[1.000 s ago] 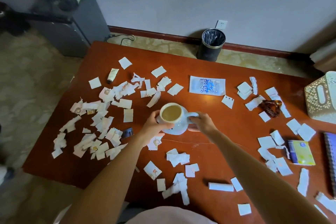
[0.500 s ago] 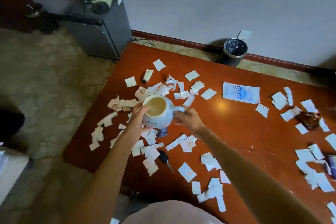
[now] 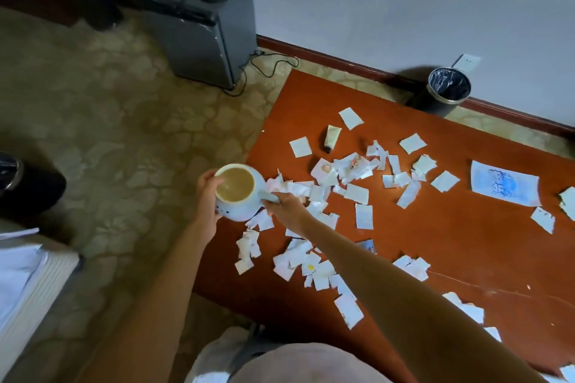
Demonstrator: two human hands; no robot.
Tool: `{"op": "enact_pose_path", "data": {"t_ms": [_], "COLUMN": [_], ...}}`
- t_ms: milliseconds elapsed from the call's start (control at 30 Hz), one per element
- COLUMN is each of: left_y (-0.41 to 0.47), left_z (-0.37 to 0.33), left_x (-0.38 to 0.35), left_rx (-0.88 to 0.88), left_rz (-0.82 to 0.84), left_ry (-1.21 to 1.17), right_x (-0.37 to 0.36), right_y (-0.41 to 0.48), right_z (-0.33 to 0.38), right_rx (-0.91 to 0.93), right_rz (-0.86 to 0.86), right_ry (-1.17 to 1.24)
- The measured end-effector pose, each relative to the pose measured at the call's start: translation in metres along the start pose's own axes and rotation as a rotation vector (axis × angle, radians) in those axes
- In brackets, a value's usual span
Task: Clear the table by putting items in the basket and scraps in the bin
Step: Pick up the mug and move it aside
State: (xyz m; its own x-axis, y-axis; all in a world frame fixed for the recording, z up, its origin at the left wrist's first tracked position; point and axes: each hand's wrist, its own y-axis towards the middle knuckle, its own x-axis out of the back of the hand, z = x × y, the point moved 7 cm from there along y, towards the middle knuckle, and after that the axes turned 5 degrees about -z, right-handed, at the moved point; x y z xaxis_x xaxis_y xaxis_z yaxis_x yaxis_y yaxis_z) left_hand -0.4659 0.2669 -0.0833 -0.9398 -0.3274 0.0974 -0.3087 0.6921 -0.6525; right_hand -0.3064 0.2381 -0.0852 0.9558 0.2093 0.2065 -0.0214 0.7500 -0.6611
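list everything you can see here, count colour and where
mug: one, white, tan drink inside, held at the table's left edge
paper scraps: many, white, scattered over the table
tube: one, cream with a dark cap, far side of the table
packet: one, blue and white, right part of the table
table: one, red-brown
bin: one, black, on the floor by the wall
cabinet: one, dark grey, against the wall
left hand: grips the mug's side
right hand: holds the mug's handle
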Motion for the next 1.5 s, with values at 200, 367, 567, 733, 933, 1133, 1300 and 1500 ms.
{"op": "enact_pose_path", "data": {"t_ms": [200, 367, 567, 733, 933, 1133, 1300, 1500], "left_y": [0.029, 0.035, 0.038, 0.036, 0.030, 0.026, 0.017, -0.021], "left_z": [-0.010, -0.012, -0.009, -0.004, -0.008, -0.009, -0.012, -0.072], "left_x": [0.009, -0.010, -0.043, -0.061, -0.074, -0.079, -0.081, -0.121], "left_rx": [-0.034, -0.059, -0.072, -0.097, -0.157, -0.212, -0.271, -0.735], "left_rz": [-0.035, 0.029, 0.065, 0.078, 0.113, 0.153, 0.117, -0.056], "left_ry": [0.058, 0.095, 0.178, 0.235, 0.368, 0.510, 0.561, 0.516], "right_x": [-0.016, -0.004, 0.031, 0.051, 0.058, 0.064, 0.073, 0.128], "right_y": [0.024, 0.036, 0.038, 0.040, 0.045, 0.048, 0.044, 0.027], "right_z": [0.011, 0.002, -0.008, -0.012, -0.012, -0.014, -0.011, -0.004], "right_rx": [0.000, -0.042, -0.013, 0.013, 0.046, 0.057, 0.015, 0.061], "right_rz": [-0.007, -0.083, -0.257, -0.321, -0.387, -0.435, -0.402, -0.594], "right_ry": [0.041, 0.049, 0.012, -0.087, -0.121, -0.203, -0.263, -0.104]}}
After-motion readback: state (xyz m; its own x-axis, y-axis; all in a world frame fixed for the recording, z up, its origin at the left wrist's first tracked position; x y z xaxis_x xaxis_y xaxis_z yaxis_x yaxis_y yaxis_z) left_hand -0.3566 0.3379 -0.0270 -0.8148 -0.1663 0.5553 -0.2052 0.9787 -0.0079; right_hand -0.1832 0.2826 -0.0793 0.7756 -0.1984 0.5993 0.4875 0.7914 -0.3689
